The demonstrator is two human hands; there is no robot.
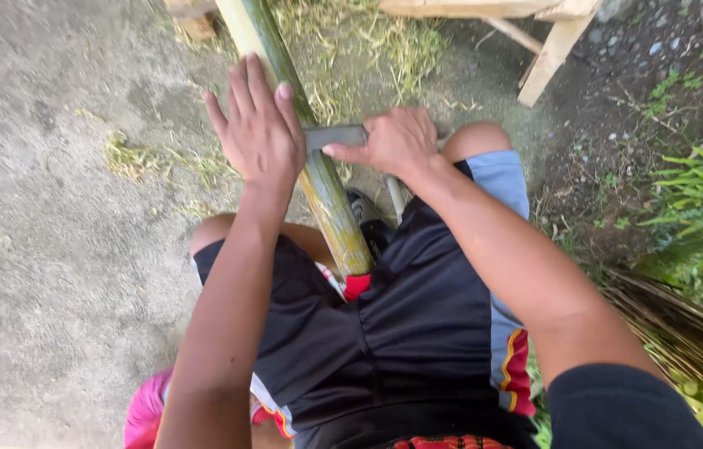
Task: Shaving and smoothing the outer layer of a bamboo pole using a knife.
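Nearest the camera, black shorts (401, 333) with red and yellow trim are covering the person's lap, and a pink sandal (145, 407) is showing at the lower left. A green and yellow bamboo pole (331, 199) is running from between the knees up and away towards the top of the view, its near end resting against the shorts. The left hand (258, 133) is lying flat over the pole, palm down, fingers straight and slightly fanned, reaching past the pole's left side. The right hand (397, 141) is curling round the handle of a flat grey blade (335, 135), thumb stretched along it; the blade is lying crosswise on the pole, its tip hidden under the left hand. Beyond them, dry grass shavings (385, 41) are littering the concrete floor (44, 208), and a pale wooden frame (551, 41) is standing at the top right. Green weeds (700, 208) are edging the right.
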